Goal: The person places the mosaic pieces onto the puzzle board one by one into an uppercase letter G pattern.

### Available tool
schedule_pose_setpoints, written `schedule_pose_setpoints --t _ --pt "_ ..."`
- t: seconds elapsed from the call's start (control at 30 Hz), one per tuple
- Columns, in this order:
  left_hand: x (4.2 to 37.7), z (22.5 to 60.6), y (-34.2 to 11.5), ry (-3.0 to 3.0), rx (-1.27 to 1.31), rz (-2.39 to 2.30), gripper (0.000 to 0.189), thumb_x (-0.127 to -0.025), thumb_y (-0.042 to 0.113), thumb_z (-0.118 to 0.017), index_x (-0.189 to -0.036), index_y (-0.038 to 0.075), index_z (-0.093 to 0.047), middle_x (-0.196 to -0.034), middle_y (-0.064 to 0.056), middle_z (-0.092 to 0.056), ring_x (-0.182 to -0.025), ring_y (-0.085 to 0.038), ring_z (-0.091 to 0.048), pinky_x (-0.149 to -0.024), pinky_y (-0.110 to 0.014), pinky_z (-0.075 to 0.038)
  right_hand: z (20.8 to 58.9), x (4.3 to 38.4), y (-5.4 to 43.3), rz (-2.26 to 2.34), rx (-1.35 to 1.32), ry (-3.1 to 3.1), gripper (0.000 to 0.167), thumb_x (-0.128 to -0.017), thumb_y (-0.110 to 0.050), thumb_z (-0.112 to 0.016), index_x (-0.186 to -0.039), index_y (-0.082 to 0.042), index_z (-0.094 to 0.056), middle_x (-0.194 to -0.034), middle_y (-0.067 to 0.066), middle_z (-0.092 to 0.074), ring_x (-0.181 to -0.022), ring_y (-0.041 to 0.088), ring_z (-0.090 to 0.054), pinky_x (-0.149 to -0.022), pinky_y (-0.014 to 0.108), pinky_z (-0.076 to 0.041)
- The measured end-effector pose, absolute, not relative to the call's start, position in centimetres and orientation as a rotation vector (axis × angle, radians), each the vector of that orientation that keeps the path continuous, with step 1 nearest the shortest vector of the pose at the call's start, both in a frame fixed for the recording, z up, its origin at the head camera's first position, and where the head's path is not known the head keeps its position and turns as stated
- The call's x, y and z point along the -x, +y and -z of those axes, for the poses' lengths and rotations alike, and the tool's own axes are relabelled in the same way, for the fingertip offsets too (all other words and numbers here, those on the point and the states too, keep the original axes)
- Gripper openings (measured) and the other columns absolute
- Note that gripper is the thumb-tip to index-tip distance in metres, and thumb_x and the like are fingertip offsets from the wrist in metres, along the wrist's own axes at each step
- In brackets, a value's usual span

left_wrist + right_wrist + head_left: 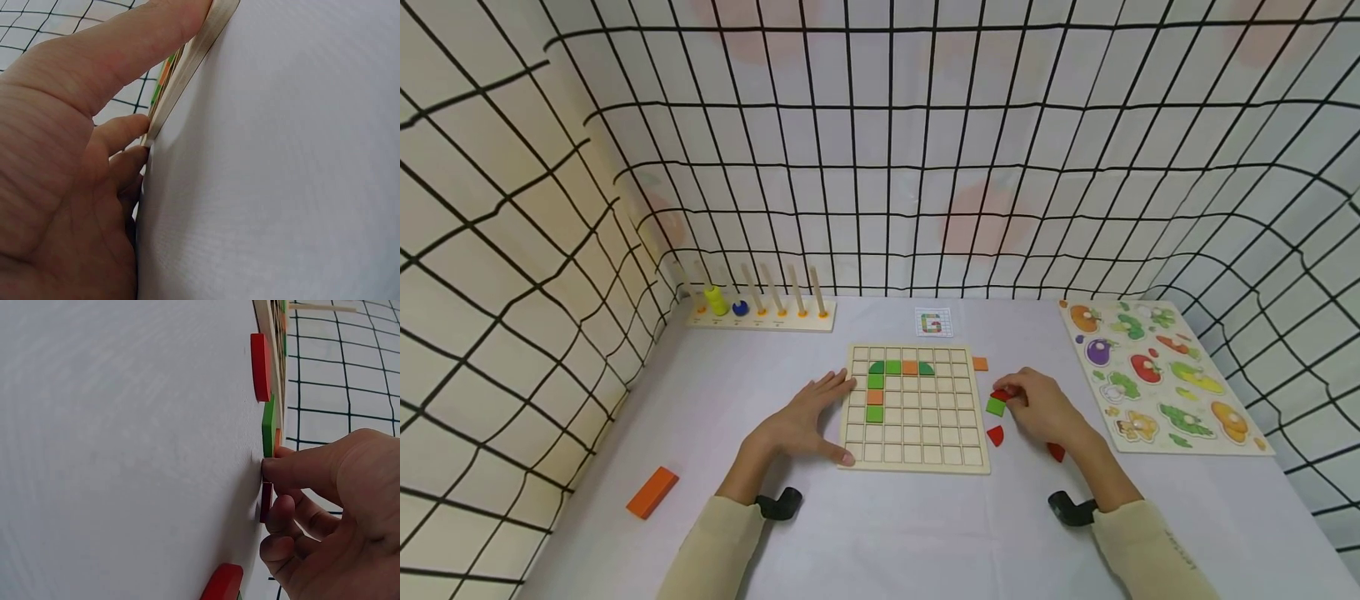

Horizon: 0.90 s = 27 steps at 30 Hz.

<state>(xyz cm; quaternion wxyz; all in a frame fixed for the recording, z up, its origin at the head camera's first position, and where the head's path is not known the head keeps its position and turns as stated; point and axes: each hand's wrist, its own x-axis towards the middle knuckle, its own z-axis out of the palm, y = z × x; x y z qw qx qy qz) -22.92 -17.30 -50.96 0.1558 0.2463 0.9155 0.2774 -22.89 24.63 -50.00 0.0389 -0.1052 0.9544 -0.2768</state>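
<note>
A wooden grid board [925, 450] lies in the middle of the table. Green and orange square tiles and green quarter-round tiles form a corner shape on it. My left hand [808, 421] spreads along the board's left side, thumb at the near corner and fingertips at the edge. Right of the board, my right hand [1041, 408] pinches a red tile [1001, 395] between thumb and fingers, beside a green square tile [996, 407]. A red quarter-round tile [996, 436] lies nearer me, and another red tile [1056, 452] is partly under the right wrist.
An orange square tile [981, 364] lies by the board's right edge. Behind the board is a small pattern card [933, 322]. A peg stand [760, 323] is at back left, a vegetable puzzle board [1187, 446] at right, an orange block [652, 492] at front left. Black netting [891, 158] surrounds the table.
</note>
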Motion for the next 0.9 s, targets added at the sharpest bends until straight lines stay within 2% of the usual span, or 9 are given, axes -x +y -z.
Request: schedule_pose_setpoints --t 0.37,0.53,0.9 --pt "22.9 51.0 -17.3 2.625 -0.708 -0.797 0.127 -0.065 0.059 -0.092 -0.165 0.019 -0.025 -0.174 -0.001 -0.014 -0.163 -0.024 -0.007 -0.132 -0.051 -0.007 49.7 22.7 25.2 0.849 0.277 2.939 0.030 -0.093 -0.011 -0.073 -0.121 -0.003 -0.072 -0.093 0.005 -0.059 -0.082 0.020 -0.051 -0.066 0.027 -0.043" --pt "22.8 50.9 -17.3 2.616 -0.721 -0.826 0.126 -0.065 0.057 -0.092 -0.164 0.016 -0.028 -0.174 -0.005 -0.016 -0.162 -0.028 -0.008 -0.131 -0.054 -0.008 49.8 22.6 25.3 0.864 0.252 2.937 0.030 -0.093 -0.016 -0.074 -0.120 -0.003 -0.072 -0.091 0.004 -0.059 -0.081 0.019 -0.051 -0.065 0.026 -0.042" --pt "22.9 50.8 -17.2 2.623 -0.698 -0.778 0.126 -0.065 0.057 -0.092 -0.165 0.019 -0.026 -0.174 -0.001 -0.014 -0.163 -0.024 -0.007 -0.132 -0.052 -0.008 49.3 21.9 24.0 0.977 0.268 2.934 0.028 -0.093 -0.018 -0.077 -0.118 -0.007 -0.075 -0.093 0.003 -0.063 -0.084 0.019 -0.053 -0.068 0.024 -0.044"
